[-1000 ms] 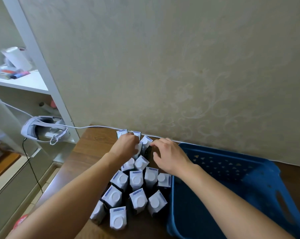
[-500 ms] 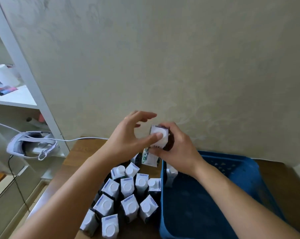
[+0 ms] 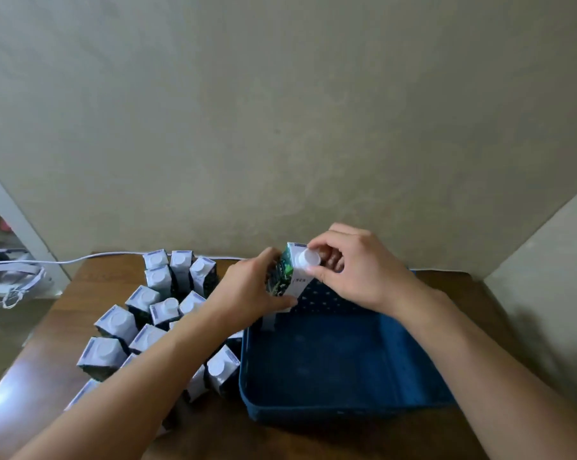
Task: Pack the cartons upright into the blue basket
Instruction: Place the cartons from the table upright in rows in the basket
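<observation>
A small green-and-white carton (image 3: 288,272) with a white round cap hangs tilted over the far left corner of the blue basket (image 3: 346,413). My left hand (image 3: 250,293) grips its side and lower part. My right hand (image 3: 356,270) pinches its top around the cap. Another carton (image 3: 268,322) seems to stand inside the basket's far left corner, mostly hidden by my left hand. Several more cartons (image 3: 117,322) stand upright in a cluster on the wooden table left of the basket, partly covered by my left forearm.
The wooden table (image 3: 81,283) ends at a beige wall behind. A white cable (image 3: 91,258) runs along the table's back edge toward a white headset (image 3: 11,277) at the far left. A second wall closes in at the right.
Both hands lifted one carton out of the cluster and carried it right, over the basket's far left corner. The view has swung to the right.
</observation>
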